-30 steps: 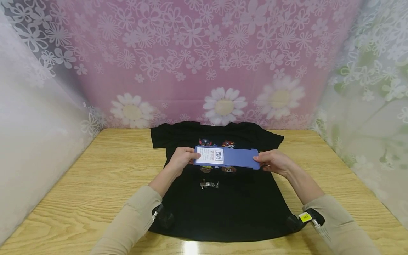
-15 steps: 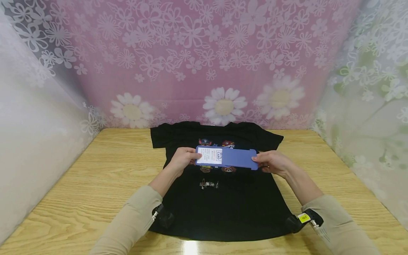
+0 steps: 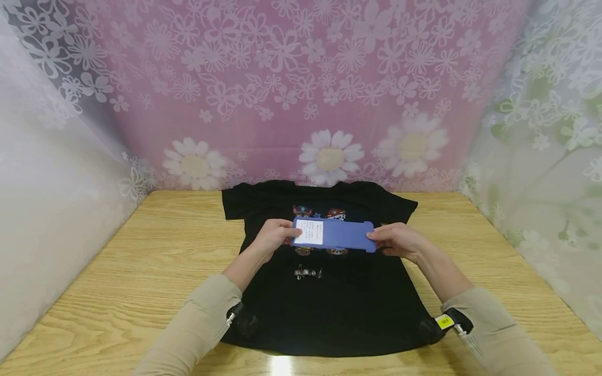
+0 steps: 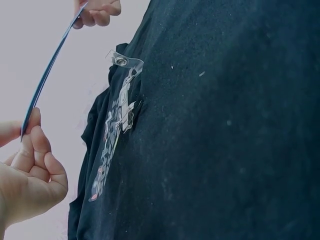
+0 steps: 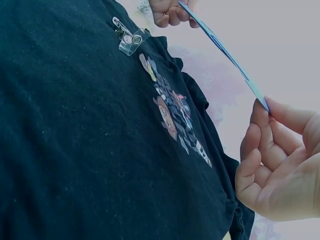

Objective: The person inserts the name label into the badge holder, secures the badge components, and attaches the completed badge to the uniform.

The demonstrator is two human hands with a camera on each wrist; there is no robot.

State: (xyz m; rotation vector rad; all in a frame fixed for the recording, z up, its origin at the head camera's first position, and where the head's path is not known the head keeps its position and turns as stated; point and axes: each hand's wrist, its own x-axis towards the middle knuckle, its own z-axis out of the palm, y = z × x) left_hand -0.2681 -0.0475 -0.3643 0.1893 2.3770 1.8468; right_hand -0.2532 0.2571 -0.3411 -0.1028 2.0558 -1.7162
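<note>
Seen from the head view's centre, the left sleeve (image 3: 193,316) lies between seven and eight o'clock, the right sleeve (image 3: 494,318) at four, both plain beige cloth. Beside each cuff is a black band: left band (image 3: 238,307), right band (image 3: 462,317). The left block (image 3: 246,326) and right block (image 3: 429,331) are black too. Silver fittings (image 3: 459,329) show on both; a yellow label (image 3: 444,321) at the right band's nine o'clock bears dark, unreadable marks. Left hand (image 3: 271,237) and right hand (image 3: 400,241) are bare
</note>
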